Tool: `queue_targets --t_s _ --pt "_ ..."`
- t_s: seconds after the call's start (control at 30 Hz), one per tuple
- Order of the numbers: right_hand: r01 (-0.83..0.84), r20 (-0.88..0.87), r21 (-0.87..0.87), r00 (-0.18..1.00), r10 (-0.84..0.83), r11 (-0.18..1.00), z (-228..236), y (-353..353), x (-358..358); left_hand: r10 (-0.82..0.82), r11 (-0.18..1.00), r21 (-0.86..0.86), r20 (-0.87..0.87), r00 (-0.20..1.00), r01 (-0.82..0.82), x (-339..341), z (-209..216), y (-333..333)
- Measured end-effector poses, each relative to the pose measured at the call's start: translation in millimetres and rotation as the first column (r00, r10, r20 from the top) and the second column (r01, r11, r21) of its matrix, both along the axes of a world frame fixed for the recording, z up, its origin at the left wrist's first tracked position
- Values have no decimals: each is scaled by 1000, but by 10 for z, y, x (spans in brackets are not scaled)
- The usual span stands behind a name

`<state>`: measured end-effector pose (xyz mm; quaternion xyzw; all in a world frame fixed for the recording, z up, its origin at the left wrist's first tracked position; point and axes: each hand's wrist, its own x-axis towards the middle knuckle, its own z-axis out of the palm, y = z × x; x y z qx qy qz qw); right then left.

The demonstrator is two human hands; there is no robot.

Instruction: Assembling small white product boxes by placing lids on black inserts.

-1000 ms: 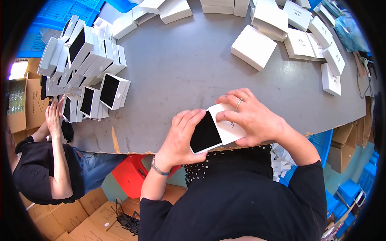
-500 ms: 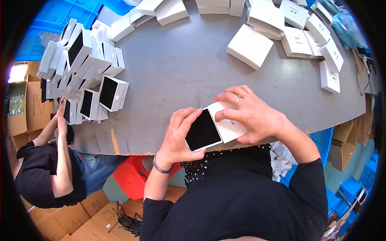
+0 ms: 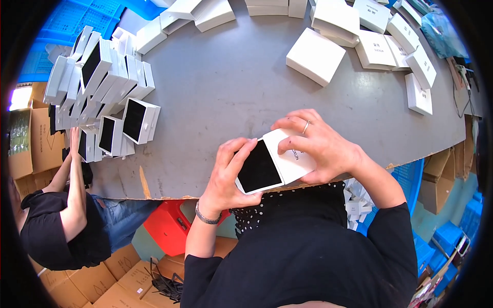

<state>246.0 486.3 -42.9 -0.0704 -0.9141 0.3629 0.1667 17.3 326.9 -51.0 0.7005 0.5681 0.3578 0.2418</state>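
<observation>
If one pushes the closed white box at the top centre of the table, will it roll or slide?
The white box lies flat on the grey table, so it would probably slide. Its cardboard look suggests lightness and fair stiffness.

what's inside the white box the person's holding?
A black insert fills the opening of the white box, held between left hand and right hand. Whatever lies beneath the insert is covered, and the right hand hides part of the sleeve.

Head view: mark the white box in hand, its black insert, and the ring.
white box (image 3: 294, 156), head view, lid top.
black insert (image 3: 258, 167), head view, centre of pad.
ring (image 3: 306, 126), head view, band on right-hand finger.
</observation>
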Motion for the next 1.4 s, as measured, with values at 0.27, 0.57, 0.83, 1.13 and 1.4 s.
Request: queue_targets --t_s 0.27,0.57,0.83,1.13,1.4 --pt "4 87 90 996 -12 996 30 -11 -34 11 1000 9 -80 997 -10 77 -13 13" --pt "118 90 138 987 -132 983 91 -150 -99 109 993 34 26 994 -110 101 -13 60" --pt "-3 86 144 996 -9 990 87 -141 19 242 966 74 83 967 -248 251 -202 9" --pt "57 7 92 998 -58 994 44 -425 -236 208 954 55 590 780 -295 590 -252 207" --pt "109 214 175 966 -146 978 243 -537 -74 404 880 218 124 906 -422 197 89 457"
